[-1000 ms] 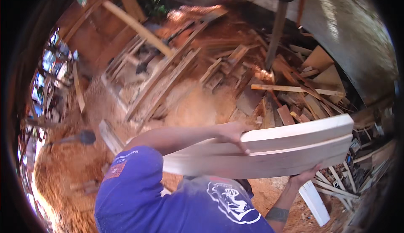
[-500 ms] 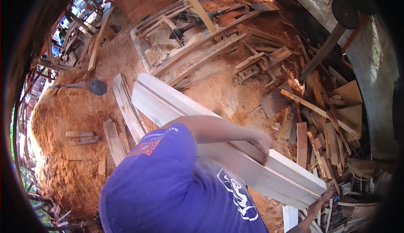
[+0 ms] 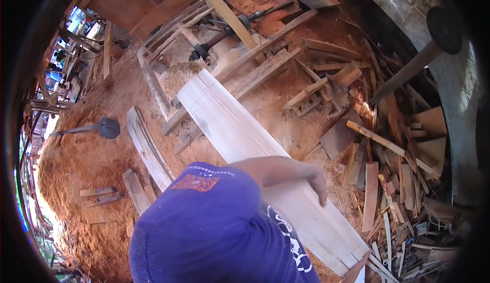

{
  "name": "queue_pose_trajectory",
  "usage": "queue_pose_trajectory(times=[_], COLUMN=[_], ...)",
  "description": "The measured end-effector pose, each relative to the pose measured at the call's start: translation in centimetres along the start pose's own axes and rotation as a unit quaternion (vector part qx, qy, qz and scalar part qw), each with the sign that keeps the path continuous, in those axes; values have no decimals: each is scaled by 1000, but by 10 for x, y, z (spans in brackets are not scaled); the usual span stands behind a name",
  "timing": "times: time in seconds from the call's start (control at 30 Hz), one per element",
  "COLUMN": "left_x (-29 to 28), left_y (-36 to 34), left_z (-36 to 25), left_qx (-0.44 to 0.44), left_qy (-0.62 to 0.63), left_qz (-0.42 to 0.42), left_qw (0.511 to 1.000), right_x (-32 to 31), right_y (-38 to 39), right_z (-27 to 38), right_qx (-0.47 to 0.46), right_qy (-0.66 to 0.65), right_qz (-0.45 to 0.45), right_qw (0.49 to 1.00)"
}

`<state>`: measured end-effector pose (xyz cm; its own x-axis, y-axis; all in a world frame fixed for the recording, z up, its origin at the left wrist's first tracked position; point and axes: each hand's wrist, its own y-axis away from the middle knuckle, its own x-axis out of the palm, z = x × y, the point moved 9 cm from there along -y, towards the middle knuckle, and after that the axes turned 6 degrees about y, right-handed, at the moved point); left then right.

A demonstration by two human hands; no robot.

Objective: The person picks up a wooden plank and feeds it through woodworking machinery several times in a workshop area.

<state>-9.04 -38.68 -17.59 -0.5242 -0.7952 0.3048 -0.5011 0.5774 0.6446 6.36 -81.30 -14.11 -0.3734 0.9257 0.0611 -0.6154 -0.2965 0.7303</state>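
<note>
A long pale board (image 3: 237,122) was held slantwise across the middle of the view, its far end toward the upper left and its near end toward the lower right. A thin line was seen along its length. Its middle was crossed by the left forearm (image 3: 280,169), and the left hand (image 3: 315,180) was bent at the wrist, with its fingers curved down over the board's right-hand long edge; whether they were closed on it could not be told. The near end was touched by the right hand (image 3: 359,268), which was partly cut off by the lower edge of the view, so its grip could not be made out either. Part of the board was hidden by a blue-purple shirt (image 3: 199,232), marked with an orange square print (image 3: 196,182).

Beyond the far end, two long beams (image 3: 268,71) were seen lying side by side, with a battered wooden frame (image 3: 148,81) near them. To the left, a weathered plank (image 3: 149,147) was laid on orange sawdust (image 3: 76,181), and a dark rounded tool head (image 3: 108,128) was seen on a thin handle. To the right, scrap wood (image 3: 371,193) was heaped below a pale sheet (image 3: 462,94).
</note>
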Motion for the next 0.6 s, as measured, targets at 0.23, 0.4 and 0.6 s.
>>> queue_pose_trajectory(times=[0.23,0.4,0.6], left_x=[-74,-97,-117], left_y=[59,113,359], left_z=[34,11,128], left_qx=[-10,23,143], left_qy=[-37,-105,64], left_qz=[14,-57,-823], left_qw=[999,993,545], right_x=[123,164,185], right_y=[32,73,96], right_z=[27,34,64], right_qx=[56,85,85], right_qy=[-39,36,124], right_qz=[-28,-101,-111], right_qw=[997,991,982])
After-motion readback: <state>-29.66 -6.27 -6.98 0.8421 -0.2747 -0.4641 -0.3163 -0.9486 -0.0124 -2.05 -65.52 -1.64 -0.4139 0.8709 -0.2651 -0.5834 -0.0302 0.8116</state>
